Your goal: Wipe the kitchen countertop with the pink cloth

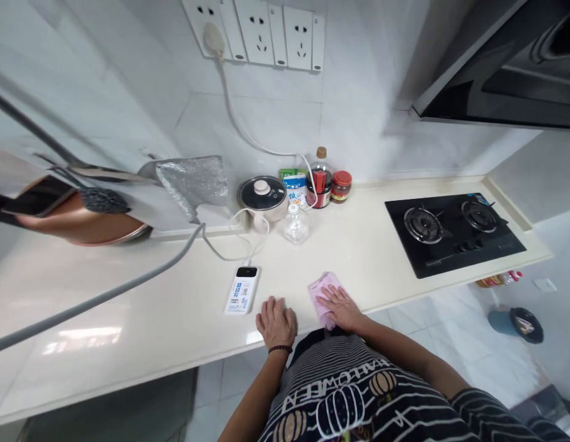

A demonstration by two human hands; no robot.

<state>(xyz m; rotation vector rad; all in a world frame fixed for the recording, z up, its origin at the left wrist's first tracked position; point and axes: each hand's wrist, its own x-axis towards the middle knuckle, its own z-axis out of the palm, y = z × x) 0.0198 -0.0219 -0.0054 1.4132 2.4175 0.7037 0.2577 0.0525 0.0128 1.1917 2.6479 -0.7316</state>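
My right hand [342,308] lies flat on a folded pink cloth [320,288] near the counter's front edge, its fingers spread over the cloth. My left hand [275,322] rests palm down on the counter, fingers slightly bent and holding nothing, with a dark beaded bracelet at the wrist. Just beyond it to the left is a white power bank [242,291] with a dark display and a cable plugged into its far end. A clear plastic bottle [296,227] with a white cap stands further back, between the two hands.
Along the wall stand a small lidded electric pot [263,196], a blue-and-white packet [295,189], a dark sauce bottle [321,166] and a red-lidded jar [341,186]. A black gas hob [450,233] is at right. A grey hose [128,283] crosses the left side.
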